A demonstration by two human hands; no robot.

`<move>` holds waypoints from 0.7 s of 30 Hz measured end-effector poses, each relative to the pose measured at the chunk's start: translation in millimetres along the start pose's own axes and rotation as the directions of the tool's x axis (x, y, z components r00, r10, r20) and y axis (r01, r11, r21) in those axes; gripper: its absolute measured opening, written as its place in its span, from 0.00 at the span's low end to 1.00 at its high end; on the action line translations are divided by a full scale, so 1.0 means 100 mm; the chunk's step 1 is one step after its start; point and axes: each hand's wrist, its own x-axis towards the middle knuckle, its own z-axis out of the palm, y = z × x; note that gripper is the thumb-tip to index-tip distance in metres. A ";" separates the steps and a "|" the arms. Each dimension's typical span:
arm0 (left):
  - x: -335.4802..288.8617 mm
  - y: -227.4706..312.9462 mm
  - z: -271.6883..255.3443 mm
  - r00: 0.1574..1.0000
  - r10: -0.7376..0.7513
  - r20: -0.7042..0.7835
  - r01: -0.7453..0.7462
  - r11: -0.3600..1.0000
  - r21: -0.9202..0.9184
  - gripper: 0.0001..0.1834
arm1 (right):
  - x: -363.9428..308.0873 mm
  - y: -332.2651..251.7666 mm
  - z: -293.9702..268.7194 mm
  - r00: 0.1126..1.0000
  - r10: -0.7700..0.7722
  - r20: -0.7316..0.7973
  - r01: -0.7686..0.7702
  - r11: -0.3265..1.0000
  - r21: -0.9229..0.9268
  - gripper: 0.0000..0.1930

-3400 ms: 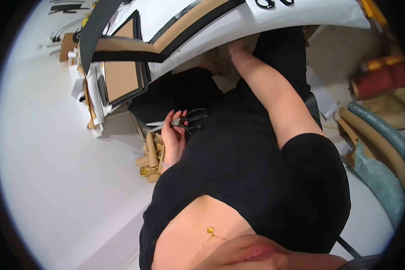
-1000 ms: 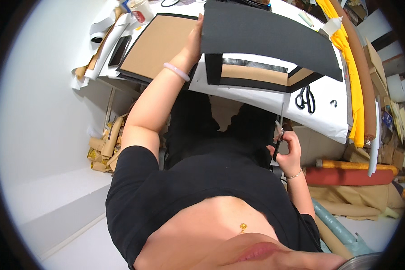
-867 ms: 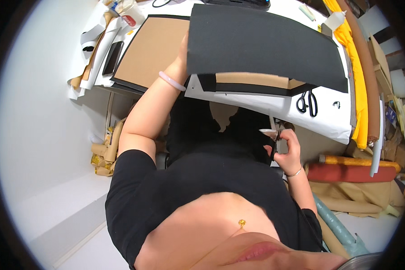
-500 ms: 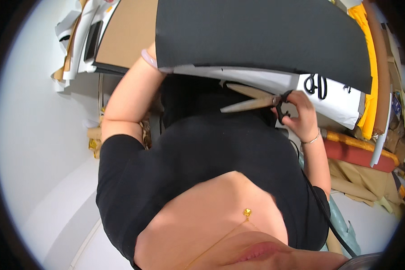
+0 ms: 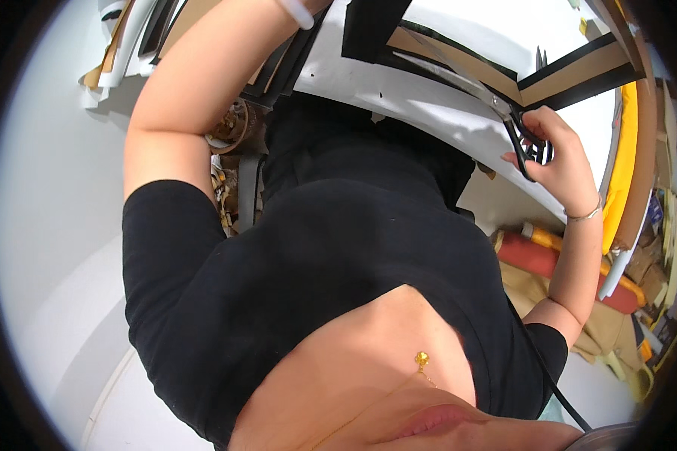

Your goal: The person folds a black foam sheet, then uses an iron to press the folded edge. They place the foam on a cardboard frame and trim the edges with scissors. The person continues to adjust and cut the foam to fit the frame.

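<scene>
My right hand (image 5: 563, 161) is closed round the black handles of a pair of scissors (image 5: 470, 84). Their long metal blades point to the upper left and lie along a brown card piece with wide black borders (image 5: 572, 74). Whether the blades touch the card I cannot tell. A black panel (image 5: 372, 30) stands at the left end of this piece. My left arm reaches up to the top edge of the view. Only the wrist with a pale bangle and a sliver of my left hand (image 5: 320, 4) show there; the fingers are out of sight.
A white-covered table (image 5: 338, 79) curves across in front of me. Dark-edged boards (image 5: 286, 64) are stacked at its left. Along the right side run a yellow strip (image 5: 623, 165) and a brown roll (image 5: 649, 143). Lower right lies a red roll (image 5: 525, 254) over tan sheets.
The large black sheet no longer covers the table; the black-bordered brown card shows instead. My right hand has moved up and right, and the scissor blades are closer together. My left arm has risen.
</scene>
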 end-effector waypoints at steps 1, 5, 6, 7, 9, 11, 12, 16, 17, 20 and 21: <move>0.03 -0.03 0.05 0.997 -0.062 -0.037 0.060 0.997 -0.047 0.23 | 0.08 0.01 -0.03 1.000 -0.004 0.019 0.004 1.000 -0.003 0.24; 0.11 0.03 0.16 0.992 -0.128 0.011 0.127 0.991 0.035 0.19 | 0.35 0.03 -0.15 0.992 -0.101 0.071 0.106 0.992 -0.074 0.25; 0.12 0.03 0.16 0.989 -0.137 0.051 0.136 0.990 0.022 0.19 | 0.40 0.04 -0.17 0.990 -0.106 0.093 0.113 0.991 -0.075 0.25; 0.13 0.03 0.17 0.990 -0.131 0.059 0.130 0.991 0.022 0.19 | 0.45 0.04 -0.17 0.987 -0.111 0.117 0.119 0.990 -0.071 0.25; 0.15 0.05 0.18 0.991 -0.115 0.073 0.114 0.993 0.030 0.18 | 0.52 -0.01 -0.18 0.982 -0.121 0.145 0.137 0.985 -0.107 0.24; 0.15 0.06 0.21 0.989 -0.109 0.099 0.105 0.993 0.051 0.17 | 0.55 -0.02 -0.15 0.982 -0.126 0.140 0.142 0.984 -0.111 0.23; 0.15 0.06 0.20 0.986 -0.115 0.121 0.110 0.993 0.041 0.17 | 0.57 -0.02 -0.13 0.981 -0.128 0.142 0.145 0.983 -0.110 0.23; 0.22 0.05 0.17 0.978 -0.131 0.164 0.132 0.991 0.003 0.16 | 0.58 -0.04 -0.12 0.981 -0.148 0.129 0.164 0.979 -0.121 0.23; 0.24 0.04 0.16 0.977 -0.136 0.163 0.139 0.990 -0.008 0.16 | 0.58 -0.04 -0.11 0.980 -0.154 0.123 0.169 0.978 -0.126 0.23; 0.24 0.05 0.16 0.963 -0.155 0.221 0.144 0.988 0.063 0.17 | 0.55 0.01 -0.10 0.978 -0.184 0.098 0.200 0.963 -0.183 0.22; 0.24 0.05 0.17 0.964 -0.162 0.212 0.154 0.987 0.052 0.17 | 0.54 0.02 -0.09 0.978 -0.186 0.092 0.199 0.967 -0.159 0.22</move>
